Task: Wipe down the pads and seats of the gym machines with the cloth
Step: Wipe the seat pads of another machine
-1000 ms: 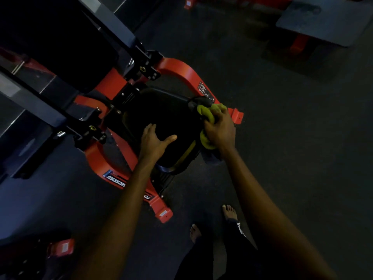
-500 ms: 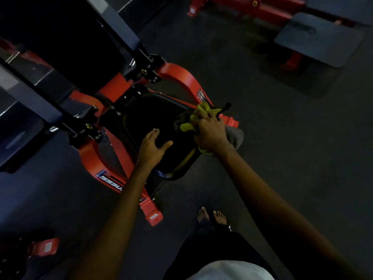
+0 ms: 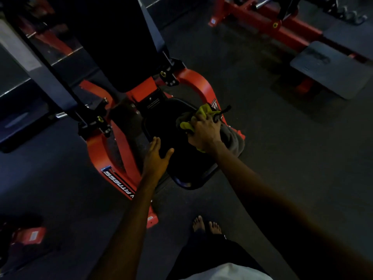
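1. One seat [image 3: 167,122] is mid-wipe: the right hand [image 3: 205,131] has its grip clamped on a yellow-green cloth [image 3: 203,110] at the seat's right edge.
2. Left hand [image 3: 156,156], grip apart, lies over the seat's front.
3. Back pad [image 3: 121,47] and other machines probably await wiping.
4. Red frame [image 3: 96,150] label reads "FITNESS".

Yellow-green cloth [image 3: 203,113] on a black seat [image 3: 165,122], with grey fabric [image 3: 232,138] at the seat's right edge; back pad [image 3: 121,47] likewise black. Machine frame [image 3: 201,83] red, carrying a black label [image 3: 119,183] with white lettering and yellow-capped bolts [image 3: 163,73]; second frame [image 3: 282,31] toward the floor's far right corner also red, its platform [image 3: 329,69] dark grey. Floor [image 3: 282,158] dark grey, unpatterned; trousers [image 3: 201,255] black, shirt [image 3: 222,273] white.
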`<state>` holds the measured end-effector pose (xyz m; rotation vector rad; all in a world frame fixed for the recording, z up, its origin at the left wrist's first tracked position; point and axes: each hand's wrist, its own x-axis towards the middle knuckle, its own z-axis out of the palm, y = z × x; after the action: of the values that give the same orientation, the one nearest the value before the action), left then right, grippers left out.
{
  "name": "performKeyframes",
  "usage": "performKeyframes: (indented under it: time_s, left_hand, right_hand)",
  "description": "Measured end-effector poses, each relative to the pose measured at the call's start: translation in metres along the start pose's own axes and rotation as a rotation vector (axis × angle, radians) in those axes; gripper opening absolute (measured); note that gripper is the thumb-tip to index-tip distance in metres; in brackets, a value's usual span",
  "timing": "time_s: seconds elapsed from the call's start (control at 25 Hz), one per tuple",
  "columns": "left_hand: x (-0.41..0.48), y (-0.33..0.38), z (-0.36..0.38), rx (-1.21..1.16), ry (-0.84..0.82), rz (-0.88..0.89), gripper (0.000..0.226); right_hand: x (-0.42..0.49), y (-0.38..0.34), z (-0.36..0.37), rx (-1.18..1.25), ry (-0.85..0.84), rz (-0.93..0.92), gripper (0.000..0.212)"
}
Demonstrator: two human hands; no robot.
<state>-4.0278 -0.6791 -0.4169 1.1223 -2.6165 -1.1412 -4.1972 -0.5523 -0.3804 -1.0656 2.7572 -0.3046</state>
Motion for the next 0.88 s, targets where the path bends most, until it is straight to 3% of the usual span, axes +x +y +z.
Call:
performKeyframes:
  time_s: [0.08, 0.24, 0.44, 0.56, 0.68, 0.88]
  left_hand:
    - [0.000, -0.004, 0.000, -0.023, -0.014, 0.021, 0.070]
    - [0.000, -0.020, -0.003, -0.076, -0.023, 0.064, 0.068]
    - [0.008, -0.030, -0.004, -0.055, 0.010, 0.090, 0.092]
    - [0.009, -0.033, -0.001, -0.052, 0.011, 0.099, 0.091]
    - [0.009, -0.035, 0.000, -0.081, -0.015, 0.102, 0.090]
    - [0.013, -0.036, -0.005, -0.050, -0.045, 0.128, 0.084]
  right_hand:
    - [-0.024, -0.014, 0.009, 0.002, 0.051, -0.099, 0.045]
    - [-0.022, -0.015, 0.013, -0.086, -0.078, -0.370, 0.056]
    - [0.059, -0.005, 0.013, -0.066, -0.025, -0.177, 0.049]
    - [0.079, -0.060, 0.030, -0.140, -0.185, -0.304, 0.053]
    - [0.101, -0.061, 0.029, -0.101, -0.201, -0.441, 0.053]
    - [0.126, -0.035, 0.019, -0.039, -0.114, -0.051, 0.054]
